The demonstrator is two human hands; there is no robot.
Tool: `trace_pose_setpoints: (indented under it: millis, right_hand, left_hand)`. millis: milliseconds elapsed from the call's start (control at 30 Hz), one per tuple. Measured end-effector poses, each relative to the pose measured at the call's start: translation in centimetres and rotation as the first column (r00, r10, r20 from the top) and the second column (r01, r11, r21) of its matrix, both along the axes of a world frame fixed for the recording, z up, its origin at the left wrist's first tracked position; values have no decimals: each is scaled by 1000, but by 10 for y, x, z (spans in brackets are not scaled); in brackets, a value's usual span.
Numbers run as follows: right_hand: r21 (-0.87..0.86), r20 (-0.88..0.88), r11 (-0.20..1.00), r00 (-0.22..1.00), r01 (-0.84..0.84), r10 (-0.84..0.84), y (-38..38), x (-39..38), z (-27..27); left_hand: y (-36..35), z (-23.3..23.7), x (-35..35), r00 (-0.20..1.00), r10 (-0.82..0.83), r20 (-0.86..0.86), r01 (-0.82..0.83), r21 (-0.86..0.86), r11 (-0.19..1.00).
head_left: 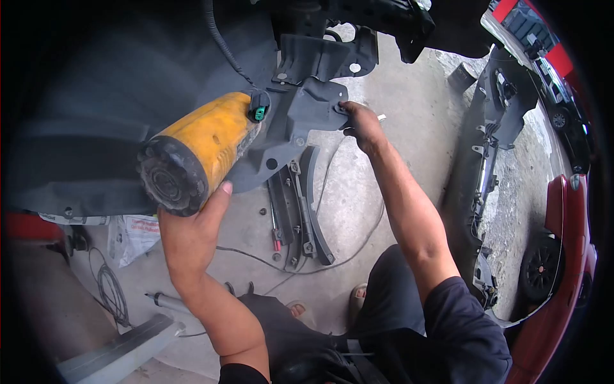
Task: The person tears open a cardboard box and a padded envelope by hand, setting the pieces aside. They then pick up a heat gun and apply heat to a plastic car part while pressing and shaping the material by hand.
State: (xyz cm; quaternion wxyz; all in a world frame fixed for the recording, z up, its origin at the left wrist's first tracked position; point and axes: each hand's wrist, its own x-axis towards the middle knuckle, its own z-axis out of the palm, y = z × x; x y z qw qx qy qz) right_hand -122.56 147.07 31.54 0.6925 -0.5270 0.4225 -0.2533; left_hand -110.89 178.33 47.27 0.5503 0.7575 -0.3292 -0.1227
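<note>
My left hand (195, 233) is wrapped round the lower side of a yellow cylinder with a black ribbed end (214, 131), and its fingers are mostly hidden behind it. A black connector with a green insert (258, 110) sits at the cylinder's upper right, under a corrugated cable (224, 48). My right hand (364, 127) pinches the right edge of a grey plastic liner panel (312, 110). This panel has several round holes and extends behind the yellow cylinder.
Dark curved trim pieces (310, 205) and a red-handled screwdriver (276, 233) lie on the concrete floor. A long bumper part (480, 185) lies at the right, beside a red car (553, 275). Cables (112, 294) and a grey beam (121, 349) are at the lower left.
</note>
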Motion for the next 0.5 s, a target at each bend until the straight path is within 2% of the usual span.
trace_pose_setpoints:
  millis: [133,200,267,367,500]
  right_hand:
    - [-54,124,996,990,69,-62,14,-20,6]
    - [-66,144,993,986,100,-89,22,-20,1]
    - [-124,155,983,981,133,-113,27,-19,-7]
    - [-41,267,986,953,159,-143,37,-21,-14]
    - [51,250,978,946,201,-207,28,3,2]
  left_hand:
    - [11,2,-1,1000,21,-6,-21,-8,1000]
    - [19,6,-4,999,16,-35,-15,54,998]
    - [23,10,-10,1000,-6,-18,7,47,999]
    - [30,13,-15,999,-41,-14,42,69,997]
    - [36,12,-18,999,-47,7,46,127,991]
